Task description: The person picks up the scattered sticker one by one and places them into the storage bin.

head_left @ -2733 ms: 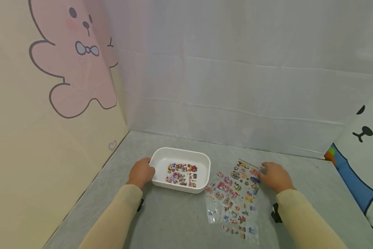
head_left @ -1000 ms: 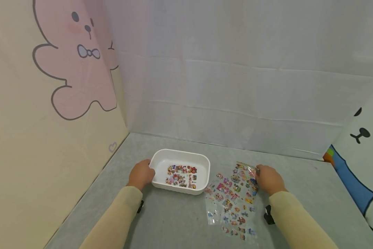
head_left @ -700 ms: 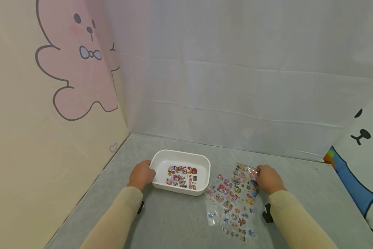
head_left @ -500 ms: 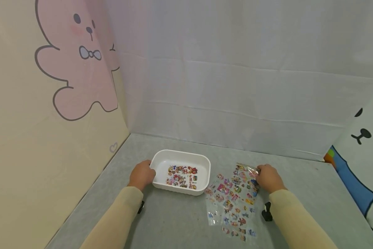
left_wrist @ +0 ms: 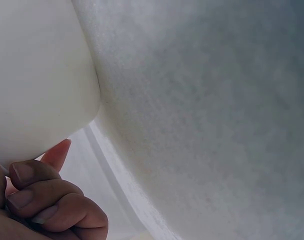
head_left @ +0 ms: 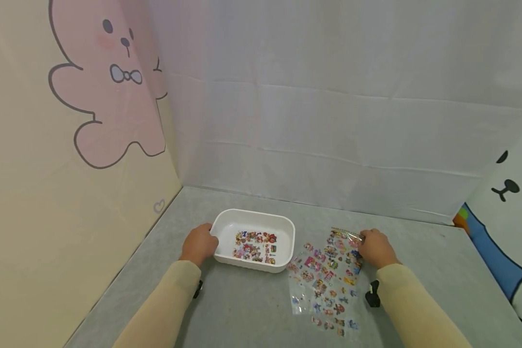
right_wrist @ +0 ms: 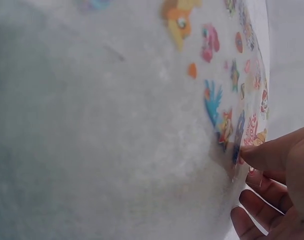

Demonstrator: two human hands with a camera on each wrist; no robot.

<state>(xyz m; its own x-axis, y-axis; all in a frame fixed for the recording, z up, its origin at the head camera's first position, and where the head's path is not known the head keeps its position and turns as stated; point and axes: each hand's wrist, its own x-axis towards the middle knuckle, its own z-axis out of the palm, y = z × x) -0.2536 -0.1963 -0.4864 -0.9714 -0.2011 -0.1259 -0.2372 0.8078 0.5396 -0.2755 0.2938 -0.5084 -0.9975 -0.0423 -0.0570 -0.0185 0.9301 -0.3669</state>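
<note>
My left hand grips the left end of a white plastic tray; in the left wrist view its curled fingers sit at the tray's wall. A sheet of small cartoon stickers lies inside the tray. To the right, clear sticker sheets overlap on the table. My right hand pinches the right edge of the upper sheet near its far corner. In the right wrist view the thumb is over the sheet's edge and the forefinger under it.
The grey table runs back to a white cloth wall. On the left rises a cream wall with a pink bear. A white bear print hangs at the right. The tray's right corner is close beside the sticker sheets.
My right hand has moved slightly left and taken the sticker sheet's edge between thumb and finger; the sheet's far right corner now bends and shines. My left hand stays on the tray.
</note>
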